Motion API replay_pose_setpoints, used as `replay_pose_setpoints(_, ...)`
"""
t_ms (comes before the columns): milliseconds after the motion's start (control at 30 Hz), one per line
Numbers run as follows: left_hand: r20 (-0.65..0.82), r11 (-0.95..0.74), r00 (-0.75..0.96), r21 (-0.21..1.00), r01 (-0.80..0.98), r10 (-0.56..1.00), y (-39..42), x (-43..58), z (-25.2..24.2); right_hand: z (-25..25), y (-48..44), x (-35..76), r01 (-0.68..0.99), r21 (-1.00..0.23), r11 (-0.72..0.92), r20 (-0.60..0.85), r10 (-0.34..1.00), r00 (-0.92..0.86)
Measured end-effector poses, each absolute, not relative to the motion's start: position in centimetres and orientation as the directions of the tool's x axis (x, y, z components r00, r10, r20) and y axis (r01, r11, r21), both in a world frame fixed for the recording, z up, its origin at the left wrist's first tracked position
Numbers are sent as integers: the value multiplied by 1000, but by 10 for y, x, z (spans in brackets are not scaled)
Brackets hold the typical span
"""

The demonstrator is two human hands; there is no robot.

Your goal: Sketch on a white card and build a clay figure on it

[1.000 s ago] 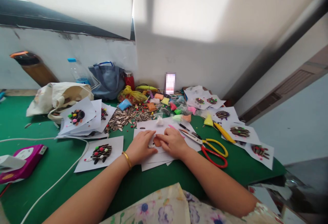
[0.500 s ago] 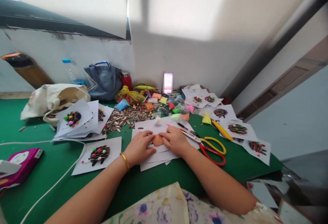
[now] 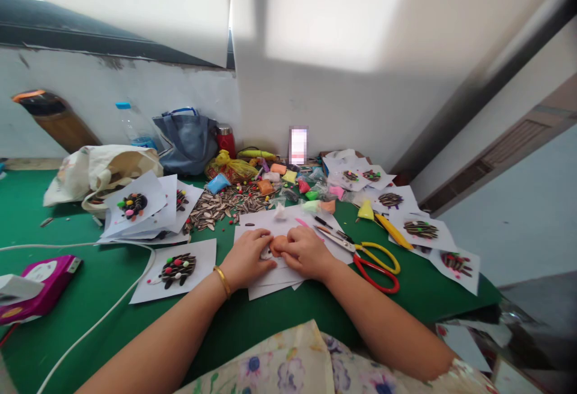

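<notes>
Hands [image 3: 247,260] are half-curled, right [image 3: 308,254] pinching orange clay [image 3: 278,244] within paper [image 3: 265,219] edges (scissors [image 3: 345,243] near), left's hold unclear.

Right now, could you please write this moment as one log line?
left hand: beside orange clay; right hand: touching it; white paper: under both hands; scissors: right of the hands

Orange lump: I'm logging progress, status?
Left hand beside orange lump, right hand touching it. Lump over white paper sheets. Scissors near right hand, clear of lump.
</notes>
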State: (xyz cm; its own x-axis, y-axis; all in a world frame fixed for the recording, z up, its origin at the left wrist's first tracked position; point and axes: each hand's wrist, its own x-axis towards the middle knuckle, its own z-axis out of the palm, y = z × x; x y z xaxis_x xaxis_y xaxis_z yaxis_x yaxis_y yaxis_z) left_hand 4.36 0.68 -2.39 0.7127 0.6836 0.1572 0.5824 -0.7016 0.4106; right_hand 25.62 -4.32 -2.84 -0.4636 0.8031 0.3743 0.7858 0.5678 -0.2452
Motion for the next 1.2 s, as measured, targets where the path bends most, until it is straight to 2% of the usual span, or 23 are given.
replay_pose_setpoints(600, 156, -701, 714, 415, 580, 683, 7, 44, -22, -32, -42, 248, 814, -167, 556, 349, 806, -478)
replay_pose_setpoints(1200, 192, -701, 705, 442, 559, 683, 8, 45, -24, -33, -39, 244, 820, -235, 521, 362, 830, -424)
